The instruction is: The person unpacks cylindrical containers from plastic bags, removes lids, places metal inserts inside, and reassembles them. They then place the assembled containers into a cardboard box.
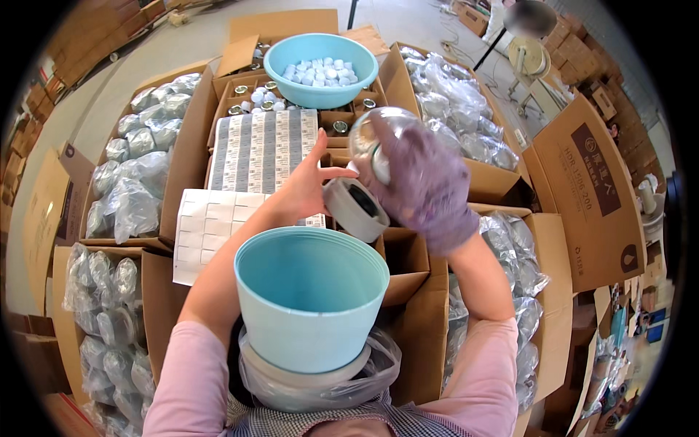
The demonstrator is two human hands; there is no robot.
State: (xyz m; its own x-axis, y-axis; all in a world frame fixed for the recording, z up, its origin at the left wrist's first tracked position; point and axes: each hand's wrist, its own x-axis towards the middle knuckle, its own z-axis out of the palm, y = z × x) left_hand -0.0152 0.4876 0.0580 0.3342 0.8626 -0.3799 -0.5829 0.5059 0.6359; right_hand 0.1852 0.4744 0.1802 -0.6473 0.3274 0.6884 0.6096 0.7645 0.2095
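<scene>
My right hand, in a purple-grey glove, grips a clear, rounded glass jar; glove and jar are slightly blurred. Beside it my bare left hand has its thumb raised and a finger stretched toward the jar, with a small white bit at the fingertip. Its other fingers are tucked behind a grey-white roll with a dark core, which they appear to hold. Under my forearms stands a light-blue bucket, its visible inside bare. Sheets of printed labels and a white sheet of blank labels lie left of my hands.
A blue basin of white caps rests on a divided carton holding bottles. Open cartons of plastic-wrapped goods flank both sides. A carton flap rises at right. Clear plastic surrounds the bucket's base.
</scene>
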